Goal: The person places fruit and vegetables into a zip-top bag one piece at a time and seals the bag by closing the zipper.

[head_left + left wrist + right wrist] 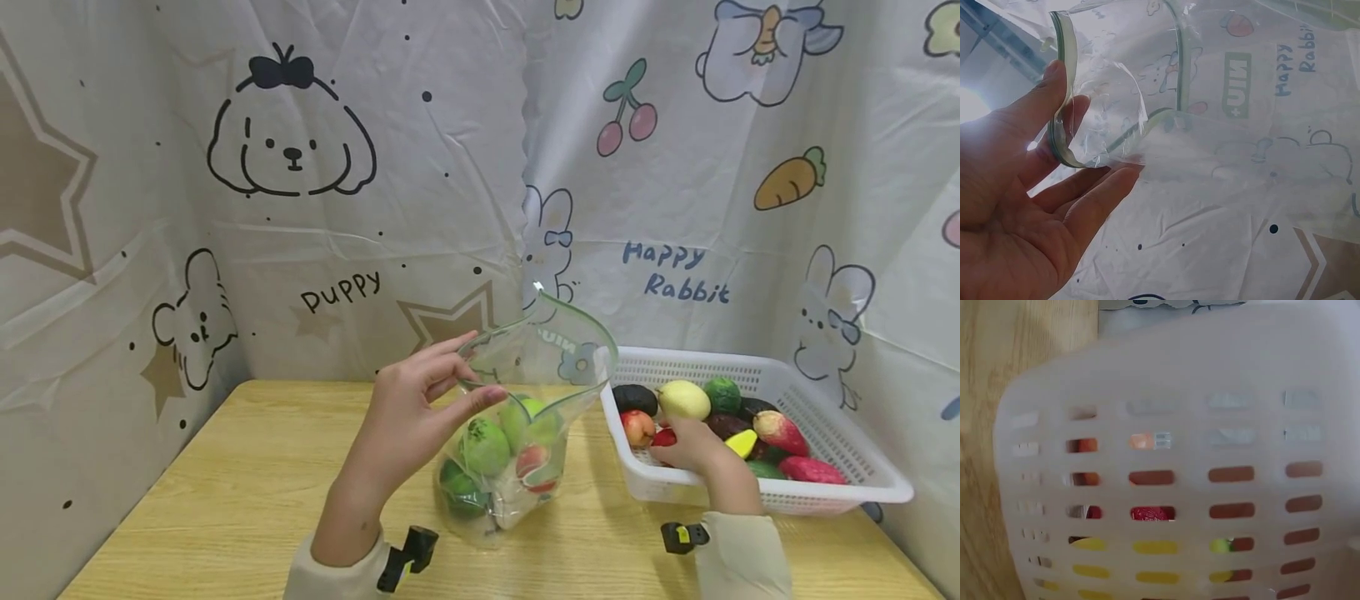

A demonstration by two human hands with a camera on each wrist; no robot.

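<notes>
My left hand [408, 417] holds the rim of a clear zip bag [588, 385] between thumb and fingers. The bag stands on the table with its mouth spread, and the left wrist view shows its green-edged rim [1182, 62] by the fingers. Inside lie green fruits [483, 447] and a red-and-pale one [531, 461]. My right hand [697, 450] reaches over the near wall of a white basket [862, 446]. Its fingertips are at a red fruit [663, 437]; their grip is hidden. In the right wrist view the basket's slotted wall [1166, 375] blocks the hand.
Around the right hand in the basket are a pale yellow fruit [684, 401], a dark oval one [633, 398], an orange-red one [637, 428], a yellow piece [741, 443] and a pink-red one [813, 471]. A printed curtain [450, 208] hangs behind the wooden table [240, 492].
</notes>
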